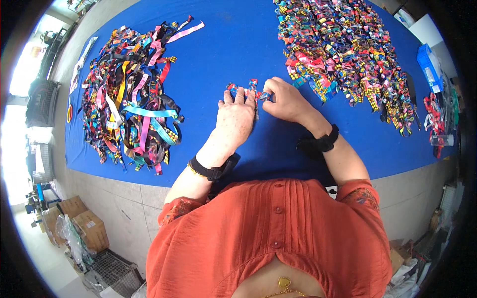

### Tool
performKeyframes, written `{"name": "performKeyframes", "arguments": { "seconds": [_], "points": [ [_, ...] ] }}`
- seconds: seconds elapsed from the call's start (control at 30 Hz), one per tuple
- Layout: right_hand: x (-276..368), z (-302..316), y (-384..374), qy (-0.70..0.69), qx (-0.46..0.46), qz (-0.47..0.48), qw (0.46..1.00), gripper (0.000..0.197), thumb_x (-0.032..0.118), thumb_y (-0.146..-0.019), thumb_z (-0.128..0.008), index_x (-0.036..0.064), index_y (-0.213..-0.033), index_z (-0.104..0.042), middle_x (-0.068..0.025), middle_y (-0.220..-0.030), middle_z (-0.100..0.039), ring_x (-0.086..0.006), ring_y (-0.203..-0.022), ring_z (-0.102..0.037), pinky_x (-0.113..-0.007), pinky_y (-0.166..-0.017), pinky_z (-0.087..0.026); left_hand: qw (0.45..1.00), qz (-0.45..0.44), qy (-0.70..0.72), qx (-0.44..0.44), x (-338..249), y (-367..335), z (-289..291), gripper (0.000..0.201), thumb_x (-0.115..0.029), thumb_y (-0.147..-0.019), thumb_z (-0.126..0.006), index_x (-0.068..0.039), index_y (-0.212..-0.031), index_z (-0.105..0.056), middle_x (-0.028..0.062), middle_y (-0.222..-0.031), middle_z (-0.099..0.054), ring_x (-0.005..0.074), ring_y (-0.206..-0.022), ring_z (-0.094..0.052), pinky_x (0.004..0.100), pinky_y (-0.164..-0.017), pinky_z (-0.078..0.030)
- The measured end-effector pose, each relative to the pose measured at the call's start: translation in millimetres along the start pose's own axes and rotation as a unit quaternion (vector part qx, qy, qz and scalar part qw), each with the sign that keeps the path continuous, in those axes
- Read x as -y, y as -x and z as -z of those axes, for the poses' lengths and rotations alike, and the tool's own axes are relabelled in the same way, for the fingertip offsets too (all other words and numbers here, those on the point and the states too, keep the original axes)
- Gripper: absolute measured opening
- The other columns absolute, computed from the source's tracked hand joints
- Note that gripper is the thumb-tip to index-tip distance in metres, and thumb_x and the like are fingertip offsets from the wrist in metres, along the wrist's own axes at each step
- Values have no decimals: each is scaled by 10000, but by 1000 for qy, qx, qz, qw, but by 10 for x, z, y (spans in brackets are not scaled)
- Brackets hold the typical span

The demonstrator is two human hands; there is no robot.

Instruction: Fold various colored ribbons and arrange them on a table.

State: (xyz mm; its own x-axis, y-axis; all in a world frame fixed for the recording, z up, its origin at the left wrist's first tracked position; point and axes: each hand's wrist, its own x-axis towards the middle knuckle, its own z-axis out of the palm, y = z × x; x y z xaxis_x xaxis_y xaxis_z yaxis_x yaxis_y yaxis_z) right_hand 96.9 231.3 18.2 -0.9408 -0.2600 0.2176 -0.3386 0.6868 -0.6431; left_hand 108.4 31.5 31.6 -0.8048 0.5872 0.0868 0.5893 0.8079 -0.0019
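Head view: loose ribbon heap (131, 107) at 9 o'clock; blue cloth (236, 44) running open toward 12, near edge at 6; left hand (234, 119) flattened over printed ribbon (253, 84), long axis roughly 9-to-3, crosspiece toward 12; right hand (289, 101) grasping its 3-o'clock end; dense ribbon rows (340, 49) at 1.

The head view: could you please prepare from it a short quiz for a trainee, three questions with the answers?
1. On which side of the blue sheet does the heap of long, loose ribbons lie?
2. True or false: the wrists of the left hand and the right hand are both bare.
3. What is at the left hand's fingers: (a) a cardboard box, (b) a patterned ribbon piece, (c) a white bowl?

Key: 1. left; 2. false, each wears a black band; 3. b.
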Motion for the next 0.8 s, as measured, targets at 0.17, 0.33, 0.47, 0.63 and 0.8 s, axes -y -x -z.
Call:
{"name": "performKeyframes", "arguments": {
  "seconds": [0.17, 0.33, 0.47, 0.63, 0.8],
  "points": [
    [214, 146, 4, -12, -77, -20, 997, 228, 185, -858, -695, 34, -957, -556, -150, -925, -618, -366, -870, -630, -452, -735, -517, 1000, 6, 0, 18, 11, 4, 0, 498, -145, -939, -562, -54, -1427, -513, 250, -1397, -562, 525, -1242, -552, 530, -1011, -501],
    [339, 106, -222, 50, -95, 17, 994, 179, 214, -882, -668, 87, -1003, -632, -143, -981, -642, -361, -960, -638, -465, -826, -522, 1000, 11, 3, 22, 6, 1, -5, 494, -147, -950, -546, -65, -1436, -507, 255, -1400, -558, 528, -1251, -543, 538, -1012, -499],
    [145, -24, -448, 79, 31, -67, 994, 218, 258, -871, -702, 76, -986, -673, -114, -931, -659, -307, -899, -661, -420, -785, -521, 1000, 4, 11, 19, -1, -4, 6, 478, -158, -961, -534, -73, -1431, -510, 257, -1400, -557, 529, -1256, -539, 545, -1006, -500],
    [63, -83, -578, -5, 47, -133, 990, 231, 260, -812, -762, 50, -859, -678, -114, -819, -689, -265, -791, -675, -392, -706, -522, 1000, 2, 15, 1, 15, 1, -49, 445, -173, -958, -552, -52, -1386, -526, 251, -1373, -570, 510, -1233, -560, 548, -978, -513],
    [116, -49, -582, 6, 50, -153, 987, 247, 254, -817, -766, 44, -893, -660, -153, -890, -716, -320, -867, -699, -429, -746, -540, 1000, 18, -5, -10, 2, -18, -127, 431, -206, -947, -586, -42, -1343, -546, 241, -1337, -591, 479, -1214, -580, 549, -997, -489]
  ]
}}
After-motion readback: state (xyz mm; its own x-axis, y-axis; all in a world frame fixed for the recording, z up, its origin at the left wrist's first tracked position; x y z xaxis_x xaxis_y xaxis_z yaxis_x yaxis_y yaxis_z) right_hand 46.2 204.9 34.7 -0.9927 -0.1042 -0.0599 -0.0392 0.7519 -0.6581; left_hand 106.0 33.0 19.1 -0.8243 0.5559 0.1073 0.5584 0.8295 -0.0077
